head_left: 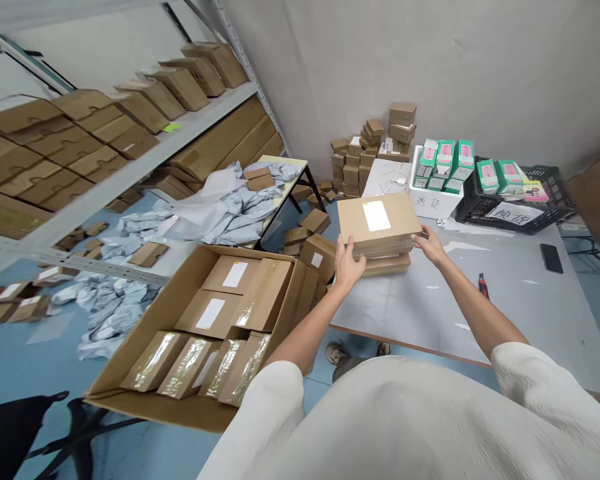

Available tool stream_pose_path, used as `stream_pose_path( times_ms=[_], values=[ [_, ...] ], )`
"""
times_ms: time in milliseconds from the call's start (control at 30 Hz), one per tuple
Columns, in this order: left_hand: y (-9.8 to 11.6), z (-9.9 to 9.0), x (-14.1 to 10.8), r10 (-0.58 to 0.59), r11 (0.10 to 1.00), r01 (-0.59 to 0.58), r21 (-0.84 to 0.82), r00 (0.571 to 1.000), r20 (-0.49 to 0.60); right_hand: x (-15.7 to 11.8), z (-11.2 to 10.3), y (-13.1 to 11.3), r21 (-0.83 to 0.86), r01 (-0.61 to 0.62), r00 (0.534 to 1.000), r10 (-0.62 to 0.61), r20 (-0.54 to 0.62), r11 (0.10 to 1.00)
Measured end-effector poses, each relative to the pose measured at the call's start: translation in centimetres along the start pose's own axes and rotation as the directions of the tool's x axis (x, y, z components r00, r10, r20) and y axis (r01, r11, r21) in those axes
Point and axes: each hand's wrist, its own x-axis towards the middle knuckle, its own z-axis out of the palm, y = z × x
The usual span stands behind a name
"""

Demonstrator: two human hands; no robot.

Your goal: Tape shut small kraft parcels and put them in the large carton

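Observation:
A flat cardboard box with a white label tops a short stack at the left part of the table. My left hand grips its near left corner, fingers up against the side. On the right edge, my right hand holds the same box with bent fingers. Under it, more flat cardboard boxes show their front edges; how many my hands hold together I cannot tell. To my left stands a large open carton with several taped cardboard boxes packed inside.
On the grey table lie a red-and-black box cutter and a phone. A white bin and a black crate hold green-and-pink boxes. Shelving, crumpled grey packaging and piled cartons stand behind.

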Motion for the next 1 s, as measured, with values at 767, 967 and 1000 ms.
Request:
stream_pose_path(
  times_ms=[767,967,1000],
  values=[
    [-2.4,-0.7,-1.8,0.022,1.000,-0.022,0.010,1.000,0.013,-1.3,1.8,0.3,-0.514,0.197,0.952,-0.288,-0.103,0.835],
    [-5.4,-4.3,-3.0,-0.026,1.000,0.026,0.005,0.999,-0.024,-1.5,10.0,-4.7,-0.535,0.474,0.872,-0.456,0.176,0.700],
    [-6.2,-5.2,-3.4,-0.043,0.999,0.044,0.005,0.998,-0.038,-1.6,11.8,-5.2,-0.515,0.509,0.856,-0.466,0.223,0.690]
  ],
)
